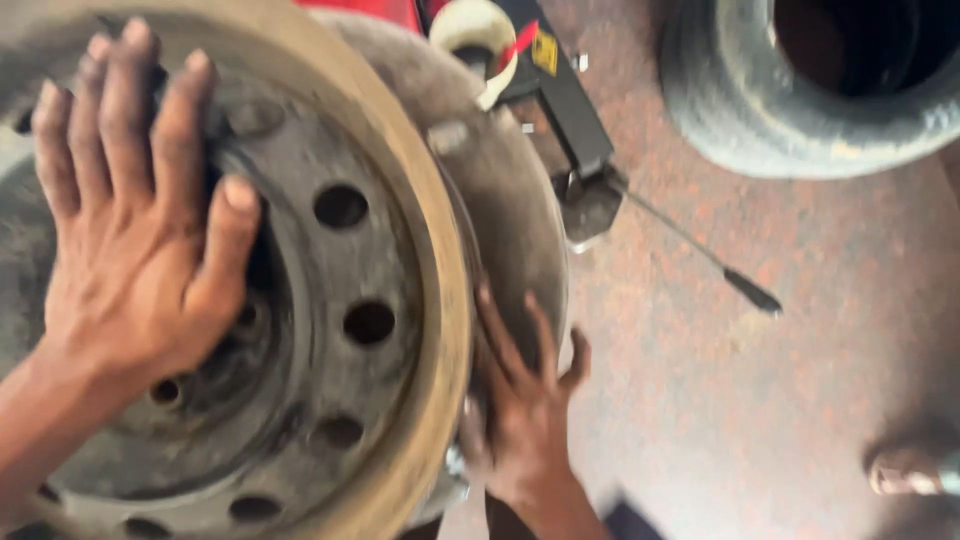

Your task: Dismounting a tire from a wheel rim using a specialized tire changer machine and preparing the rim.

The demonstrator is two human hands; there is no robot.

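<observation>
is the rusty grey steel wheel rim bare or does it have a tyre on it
Bare. The rusty grey steel wheel rim shows its outer lip uncovered; the left hand lies flat on its holed face, the right hand against its barrel.

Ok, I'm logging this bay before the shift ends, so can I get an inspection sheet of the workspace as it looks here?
Surface: speckled reddish floor, dusty.
Job's things: bare steel wheel rim with round holes, rusty and dirty, tilted on its side.
Clutter: long thin tool with dark handle lying on the floor; stacked tyres at upper right.
Hands: left hand spread flat on the rim's face; right hand pressed against its outer barrel; neither closed around anything.
Cables: nothing seen.
Surroundings: red and black machine behind the rim; someone's foot at the right edge.
</observation>
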